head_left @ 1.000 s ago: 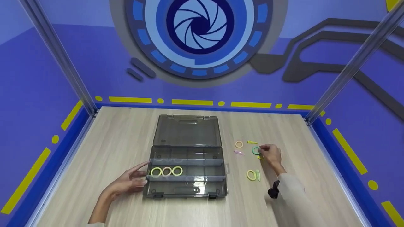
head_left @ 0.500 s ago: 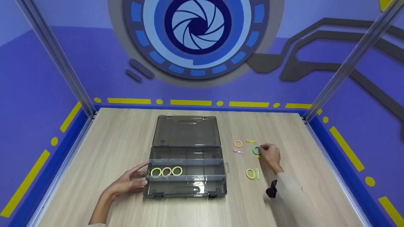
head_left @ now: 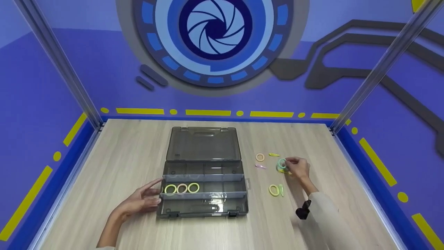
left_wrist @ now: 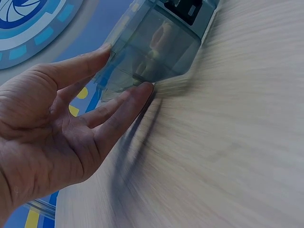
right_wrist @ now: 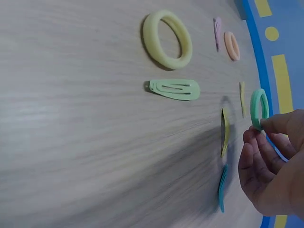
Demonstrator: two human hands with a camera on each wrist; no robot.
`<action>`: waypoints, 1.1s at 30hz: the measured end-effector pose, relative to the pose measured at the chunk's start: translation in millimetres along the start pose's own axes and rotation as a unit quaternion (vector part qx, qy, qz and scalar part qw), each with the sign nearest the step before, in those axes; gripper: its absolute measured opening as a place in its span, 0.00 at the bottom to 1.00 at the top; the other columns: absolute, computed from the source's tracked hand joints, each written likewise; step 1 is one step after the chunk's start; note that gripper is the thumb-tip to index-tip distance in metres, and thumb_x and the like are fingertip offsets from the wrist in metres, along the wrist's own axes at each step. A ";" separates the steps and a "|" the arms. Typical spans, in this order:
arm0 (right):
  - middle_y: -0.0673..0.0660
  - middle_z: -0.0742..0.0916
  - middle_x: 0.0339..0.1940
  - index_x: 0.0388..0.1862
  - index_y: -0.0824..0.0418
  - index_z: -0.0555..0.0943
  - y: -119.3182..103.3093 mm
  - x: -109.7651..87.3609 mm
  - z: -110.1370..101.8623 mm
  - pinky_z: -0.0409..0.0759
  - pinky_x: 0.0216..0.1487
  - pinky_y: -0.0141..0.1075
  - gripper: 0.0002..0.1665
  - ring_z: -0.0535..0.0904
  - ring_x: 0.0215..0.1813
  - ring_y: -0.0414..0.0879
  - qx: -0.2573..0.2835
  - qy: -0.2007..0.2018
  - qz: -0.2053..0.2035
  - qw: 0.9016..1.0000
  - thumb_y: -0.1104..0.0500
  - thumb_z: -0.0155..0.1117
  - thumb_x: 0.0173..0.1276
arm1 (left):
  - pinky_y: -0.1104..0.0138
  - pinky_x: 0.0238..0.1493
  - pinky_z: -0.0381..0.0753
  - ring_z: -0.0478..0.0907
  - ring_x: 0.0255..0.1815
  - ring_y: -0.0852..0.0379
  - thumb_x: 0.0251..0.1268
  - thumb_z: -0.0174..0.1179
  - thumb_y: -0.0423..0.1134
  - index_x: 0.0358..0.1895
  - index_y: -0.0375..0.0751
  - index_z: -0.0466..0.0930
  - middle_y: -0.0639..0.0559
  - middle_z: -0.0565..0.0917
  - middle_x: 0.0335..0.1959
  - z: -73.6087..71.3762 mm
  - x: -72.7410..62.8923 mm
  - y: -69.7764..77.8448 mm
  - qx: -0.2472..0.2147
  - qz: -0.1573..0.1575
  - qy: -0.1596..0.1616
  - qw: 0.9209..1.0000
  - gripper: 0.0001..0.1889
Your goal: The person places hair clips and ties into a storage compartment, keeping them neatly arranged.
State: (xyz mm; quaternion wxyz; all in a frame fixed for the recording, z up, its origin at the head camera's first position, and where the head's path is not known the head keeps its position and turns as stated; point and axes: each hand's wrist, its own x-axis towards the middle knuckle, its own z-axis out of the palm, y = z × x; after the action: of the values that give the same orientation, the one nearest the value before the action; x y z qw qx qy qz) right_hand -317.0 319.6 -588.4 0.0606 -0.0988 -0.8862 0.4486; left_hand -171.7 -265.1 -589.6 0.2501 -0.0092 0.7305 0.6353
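Observation:
Between thumb and fingertips, my right hand (head_left: 299,169) pinches a mint-green hair tie (right_wrist: 259,108), raised above the table. Under it lies a yellow snap clip (right_wrist: 225,133), and a teal snap clip (right_wrist: 222,189) is close to the hand in the right wrist view. My left hand (head_left: 137,201) touches the left side of an open grey see-through organizer box (head_left: 204,216) with extended fingers (left_wrist: 118,111). Three hair ties, a yellow-green one (head_left: 170,189), a pinkish one (head_left: 182,189) and another yellow one (head_left: 193,188), stand in a row in its middle compartment.
Right of the box lie a peach hair tie (head_left: 260,157), a yellow clip (head_left: 274,155), a lilac clip (head_left: 261,166), a pale yellow hair tie (head_left: 274,190) and a light green snap clip (head_left: 281,190). The box's lid (head_left: 204,144) is folded back.
My right hand has lifted the mint-green hair tie off the table. My left hand has stayed at the box, and the view has shifted slightly.

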 end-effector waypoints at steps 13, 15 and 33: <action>0.60 0.90 0.41 0.58 0.72 0.82 -18.5 -18.1 -3.8 0.88 0.41 0.33 0.18 0.87 0.39 0.41 0.109 -0.092 0.054 0.988 0.63 0.63 0.74 | 0.47 0.64 0.82 0.81 0.63 0.41 0.70 0.66 0.41 0.83 0.46 0.49 0.23 0.64 0.73 -0.2 0.6 -0.3 -0.001 -0.004 0.005 1.000 0.45; 0.59 0.90 0.41 0.59 0.72 0.81 -22.3 -20.5 -3.3 0.88 0.42 0.32 0.19 0.87 0.39 0.40 0.119 -0.104 0.056 0.986 0.63 0.63 0.74 | 0.47 0.63 0.82 0.81 0.62 0.43 0.70 0.66 0.41 0.83 0.47 0.49 0.24 0.64 0.73 -0.6 0.8 -0.4 -0.001 -0.007 0.007 1.000 0.45; 0.49 0.88 0.39 0.70 0.77 0.69 -48.1 -46.2 1.2 0.88 0.51 0.36 0.28 0.88 0.43 0.41 0.225 -0.247 0.072 0.940 0.65 0.60 0.75 | 0.45 0.65 0.80 0.79 0.65 0.36 0.70 0.66 0.41 0.84 0.46 0.47 0.21 0.62 0.74 0.4 -0.8 0.4 -0.002 0.002 -0.005 1.000 0.45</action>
State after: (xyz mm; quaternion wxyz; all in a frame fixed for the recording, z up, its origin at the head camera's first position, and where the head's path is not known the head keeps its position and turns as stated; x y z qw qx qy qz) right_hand -278.1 280.3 -551.2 -0.1715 -0.0321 -0.7399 0.6497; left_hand -171.0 -264.9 -588.9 0.2528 -0.0049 0.7283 0.6370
